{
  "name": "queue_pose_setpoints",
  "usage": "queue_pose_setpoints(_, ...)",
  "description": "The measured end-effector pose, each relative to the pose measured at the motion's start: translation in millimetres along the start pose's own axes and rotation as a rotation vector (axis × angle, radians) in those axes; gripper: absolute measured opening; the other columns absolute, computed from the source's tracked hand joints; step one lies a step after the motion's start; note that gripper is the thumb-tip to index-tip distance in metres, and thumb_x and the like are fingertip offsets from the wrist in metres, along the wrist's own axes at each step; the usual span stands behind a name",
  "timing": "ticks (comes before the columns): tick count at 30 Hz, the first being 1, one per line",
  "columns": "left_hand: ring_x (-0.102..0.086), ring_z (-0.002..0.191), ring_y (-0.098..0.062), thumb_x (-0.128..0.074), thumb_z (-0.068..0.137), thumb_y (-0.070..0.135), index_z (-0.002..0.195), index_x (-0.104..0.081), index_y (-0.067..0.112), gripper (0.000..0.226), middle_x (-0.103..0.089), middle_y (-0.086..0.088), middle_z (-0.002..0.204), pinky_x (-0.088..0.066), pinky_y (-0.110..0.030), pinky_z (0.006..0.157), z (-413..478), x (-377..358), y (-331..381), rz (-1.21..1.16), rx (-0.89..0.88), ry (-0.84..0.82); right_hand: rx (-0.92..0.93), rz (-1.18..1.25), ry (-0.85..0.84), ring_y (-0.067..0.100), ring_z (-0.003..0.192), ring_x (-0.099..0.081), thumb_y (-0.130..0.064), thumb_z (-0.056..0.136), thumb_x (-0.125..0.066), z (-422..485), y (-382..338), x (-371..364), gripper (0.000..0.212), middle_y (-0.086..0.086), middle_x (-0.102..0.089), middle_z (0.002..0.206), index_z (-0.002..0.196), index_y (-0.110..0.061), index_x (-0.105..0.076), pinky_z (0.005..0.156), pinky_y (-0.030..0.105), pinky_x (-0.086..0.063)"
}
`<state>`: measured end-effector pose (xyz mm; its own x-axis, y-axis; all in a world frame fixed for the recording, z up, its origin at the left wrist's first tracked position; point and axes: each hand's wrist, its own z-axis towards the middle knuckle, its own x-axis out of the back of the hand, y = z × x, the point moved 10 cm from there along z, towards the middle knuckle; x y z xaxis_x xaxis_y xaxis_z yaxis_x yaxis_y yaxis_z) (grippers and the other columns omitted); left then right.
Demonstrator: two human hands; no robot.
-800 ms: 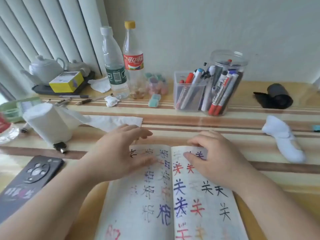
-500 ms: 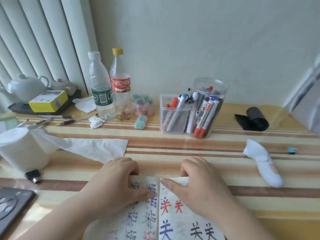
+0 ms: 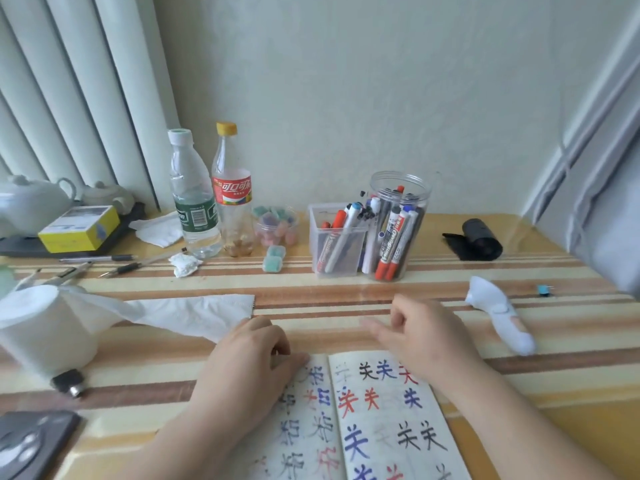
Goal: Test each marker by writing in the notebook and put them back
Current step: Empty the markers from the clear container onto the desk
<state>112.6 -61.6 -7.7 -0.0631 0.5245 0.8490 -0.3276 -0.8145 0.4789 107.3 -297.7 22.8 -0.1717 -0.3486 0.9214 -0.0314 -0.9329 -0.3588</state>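
Observation:
An open notebook (image 3: pixel 377 420) with red, blue and black characters lies at the table's near edge. My left hand (image 3: pixel 249 358) rests on its left page, fingers loosely bent. Just above the top of the right page hovers my right hand (image 3: pixel 419 334), holding nothing, its fingers relaxed and pointing left. Further back stand a clear square box (image 3: pixel 329 258) and a clear round jar (image 3: pixel 420 237), both holding several markers (image 3: pixel 393 242) with red, blue and black caps.
Two plastic bottles (image 3: pixel 194 202) and a small cup of coloured cubes (image 3: pixel 277 225) stand left of the markers. A paper roll (image 3: pixel 41 337) with a trailing sheet lies left. A white handheld device (image 3: pixel 498 317) and black roll (image 3: pixel 479 239) are on the right; a phone (image 3: pixel 31 441) at the near left.
My right hand has lifted off the right page and moved forward, uncovering the top characters. The view has tilted up, so the notebook sits lower in frame. My left hand stays on the left page.

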Motion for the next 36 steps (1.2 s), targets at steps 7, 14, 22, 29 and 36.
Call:
queue_pose_setpoints(7,-0.049,0.086,-0.001,-0.072,0.088,0.037,0.076,-0.059,0.033,0.019,-0.051,0.021,0.082,-0.037,-0.013,0.069,-4.1,5.6,6.6,-0.058,-0.11,0.069,-0.002,0.236,0.339,0.016,0.071,-0.063,-0.032,0.089,-0.069,42.6,-8.9,80.8,0.065,-0.003,-0.063,0.072,0.143,-0.044,-0.036,0.067,0.038,-0.054)
queue_pose_setpoints(14,-0.05,0.085,-0.004,-0.07,0.089,0.036,0.077,-0.06,0.031,0.017,-0.051,0.021,0.08,-0.041,-0.017,0.072,-5.8,8.9,18.2,-0.072,-0.175,0.087,-0.155,0.074,0.166,0.018,0.076,-0.06,-0.051,0.087,-0.062,87.1,-2.5,84.5,0.039,-0.005,-0.062,0.091,0.113,-0.026,-0.046,0.069,0.036,-0.052)
queue_pose_setpoints(22,-0.05,0.089,-0.006,-0.068,0.09,0.043,0.087,-0.066,0.027,0.015,-0.053,0.02,0.087,-0.042,-0.022,0.077,-6.1,10.3,13.2,-0.037,-0.155,0.11,-0.034,0.07,0.384,0.025,0.073,-0.057,-0.068,0.07,-0.076,38.1,-2.4,120.0,0.05,-0.004,-0.058,0.072,0.085,-0.023,-0.059,0.064,0.036,-0.05)
queue_pose_setpoints(29,-0.052,0.11,0.005,-0.068,0.08,0.068,0.149,-0.032,0.036,0.084,-0.048,0.022,0.128,-0.047,-0.02,0.09,-14.9,21.9,23.8,-0.214,-0.164,0.156,0.43,-0.029,0.516,0.022,0.054,-0.047,-0.055,0.067,-0.078,-37.6,-71.4,106.7,0.043,-0.015,-0.039,0.053,0.075,-0.018,-0.058,0.049,0.031,-0.041)
queue_pose_setpoints(36,-0.046,0.139,-0.01,-0.081,0.079,0.049,0.159,-0.012,0.041,0.106,-0.03,0.023,0.156,-0.045,-0.022,0.105,-28.2,21.9,44.0,-0.583,-0.289,0.126,0.624,-0.046,0.489,0.018,0.069,-0.05,-0.035,0.074,-0.085,-55.0,-107.2,62.3,0.032,-0.007,-0.052,0.072,0.095,-0.02,-0.065,0.054,0.03,-0.038)
